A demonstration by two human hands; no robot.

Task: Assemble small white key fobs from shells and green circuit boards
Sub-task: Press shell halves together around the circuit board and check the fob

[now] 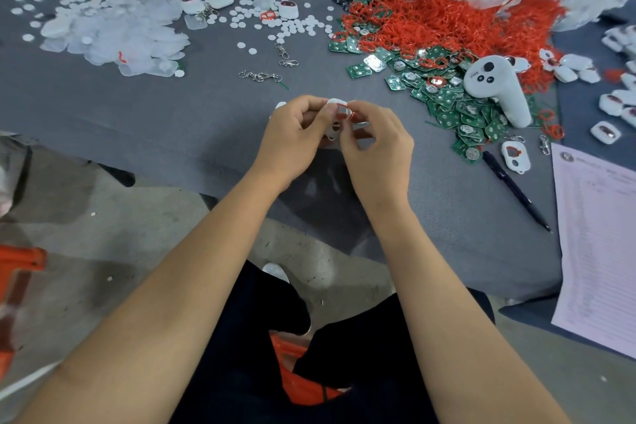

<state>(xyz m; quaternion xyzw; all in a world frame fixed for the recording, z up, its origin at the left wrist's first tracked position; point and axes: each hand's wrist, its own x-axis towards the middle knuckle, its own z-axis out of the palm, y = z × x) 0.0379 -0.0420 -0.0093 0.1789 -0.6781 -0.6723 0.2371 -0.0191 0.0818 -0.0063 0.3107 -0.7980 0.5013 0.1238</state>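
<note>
Left hand (292,134) and right hand (375,141) both pinch the shell (333,124), fingers curled. Shell sits between the fingertips, red ring (345,111) on top, above the desk's (172,107) near edge.

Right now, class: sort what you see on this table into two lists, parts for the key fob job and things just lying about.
For the job:
white shell with red ring, held by left hand and right hand
green circuit boards
red rings pile
key clips

Lying about:
white controller
pen
printed sheet
</note>
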